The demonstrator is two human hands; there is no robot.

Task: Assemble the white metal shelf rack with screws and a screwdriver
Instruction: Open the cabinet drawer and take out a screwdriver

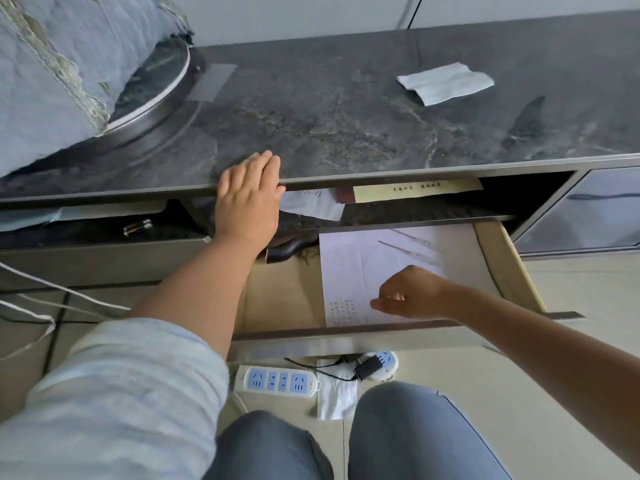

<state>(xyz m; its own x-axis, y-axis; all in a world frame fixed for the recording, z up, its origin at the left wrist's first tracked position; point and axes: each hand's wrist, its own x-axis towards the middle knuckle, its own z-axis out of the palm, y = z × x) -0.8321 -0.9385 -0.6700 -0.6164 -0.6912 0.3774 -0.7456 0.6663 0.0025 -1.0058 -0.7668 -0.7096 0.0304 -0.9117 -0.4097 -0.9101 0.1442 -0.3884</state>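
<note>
Head view shows me kneeling at a low cabinet with its drawer (512, 271) pulled out toward me. My left hand (247, 199) lies flat over the front edge of the dark marble surface (346, 109), fingers (268, 164) straight and released, holding nothing; I read it as a brace. My right hand (412, 294) is down inside the drawer, fingers curled in near the thumb over a white printed sheet (363, 265). Whether they pinch something small or only press the paper I cannot tell, the knuckles hide it.

The rack, the screws and a screwdriver are nowhere that I can make out. The nearest candidates are two thin grey rods (403, 242) lying on the same sheet, toward the back of the drawer, beyond my right knuckles. Their long axes run diagonally, from back-left to front-right, roughly parallel to each other. They are too blurred for me to call them tools.

So the move turns on this: anything worth taking lies away from me, past the right hand, and the right hand is clearly nearer than the left, which sits up on the surface edge. A dark curved object (287, 251) lies at the drawer's back-left, just below my left wrist; I judge the search step barely begun
</note>
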